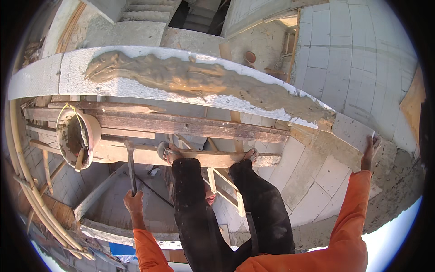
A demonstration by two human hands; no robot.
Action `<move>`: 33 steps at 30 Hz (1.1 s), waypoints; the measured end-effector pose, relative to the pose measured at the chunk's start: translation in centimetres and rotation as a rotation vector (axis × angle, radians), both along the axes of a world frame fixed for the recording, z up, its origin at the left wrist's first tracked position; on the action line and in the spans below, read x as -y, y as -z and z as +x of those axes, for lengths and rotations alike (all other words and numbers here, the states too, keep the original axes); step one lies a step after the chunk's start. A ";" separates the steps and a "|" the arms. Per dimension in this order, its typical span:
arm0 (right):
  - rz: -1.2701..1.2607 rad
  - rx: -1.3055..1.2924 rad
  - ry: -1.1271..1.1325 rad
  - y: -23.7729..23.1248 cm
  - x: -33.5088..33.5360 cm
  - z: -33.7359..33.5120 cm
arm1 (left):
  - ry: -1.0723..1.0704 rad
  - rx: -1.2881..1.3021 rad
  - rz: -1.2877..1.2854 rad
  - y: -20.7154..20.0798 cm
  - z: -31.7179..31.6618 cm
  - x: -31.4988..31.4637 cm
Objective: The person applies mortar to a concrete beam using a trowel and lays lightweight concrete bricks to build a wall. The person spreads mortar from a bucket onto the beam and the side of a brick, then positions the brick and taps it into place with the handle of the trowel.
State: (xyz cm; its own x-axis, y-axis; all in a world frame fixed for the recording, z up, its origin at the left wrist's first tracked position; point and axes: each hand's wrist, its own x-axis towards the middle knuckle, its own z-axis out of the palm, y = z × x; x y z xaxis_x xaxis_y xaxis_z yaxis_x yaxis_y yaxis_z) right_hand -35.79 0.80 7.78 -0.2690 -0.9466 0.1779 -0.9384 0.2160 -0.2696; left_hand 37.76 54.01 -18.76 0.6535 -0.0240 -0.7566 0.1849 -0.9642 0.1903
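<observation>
Right of the mortar (195,78), the block (352,130) continues its line — my right hand (369,153) nearer, at its far end, grip unclear; my left hand (134,205) clenches a hammer (132,167).

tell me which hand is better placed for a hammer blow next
Likely the left hand: it grips the hammer, while the right hand is at the outer end of the pale block.

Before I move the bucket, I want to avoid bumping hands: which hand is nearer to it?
Left. The left hand, gripping a hammer, is below and right of the bucket; the right hand is far right, by a block.
</observation>
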 end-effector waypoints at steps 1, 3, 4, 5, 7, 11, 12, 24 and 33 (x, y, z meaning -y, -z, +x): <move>-0.011 -0.067 -0.007 0.5 0.1 1.2 | -0.040 -0.048 -0.049 -3.3 -2.9 -0.6; -0.036 -0.170 -0.002 0.2 0.1 3.0 | -0.116 -0.227 -0.147 -10.2 -8.1 2.7; -0.041 -0.179 -0.008 0.2 0.3 3.9 | 0.010 -0.198 -0.195 -11.1 -10.4 3.2; -0.064 -0.165 -0.010 0.2 0.2 4.7 | 0.136 -0.159 -0.236 -12.0 -12.5 3.7; -0.081 -0.114 -0.014 0.1 -0.3 4.7 | 0.492 0.048 -0.186 -16.6 -16.9 10.3; 0.063 -0.101 -0.045 -1.4 -0.7 5.7 | 0.535 -0.114 -0.218 -20.0 -24.1 16.0; 0.097 -0.138 -0.066 -2.1 -0.1 5.3 | 0.520 -0.165 -0.224 -19.9 -25.7 16.6; 0.223 -0.115 -0.196 -2.8 3.2 -0.4 | -0.242 -0.689 -0.562 -27.1 -44.0 28.5; 0.144 -0.078 -0.248 -3.1 3.3 -0.6 | -0.257 -1.024 -0.510 -25.8 -57.9 39.3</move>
State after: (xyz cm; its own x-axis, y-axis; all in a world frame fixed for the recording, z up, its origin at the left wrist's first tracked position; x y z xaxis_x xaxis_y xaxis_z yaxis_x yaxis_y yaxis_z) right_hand -36.35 -2.51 10.93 -0.0172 -0.9987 0.0478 -0.9840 0.0084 -0.1780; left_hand -20.11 14.69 6.99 -0.2252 -0.4325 -0.8731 0.6540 -0.7313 0.1936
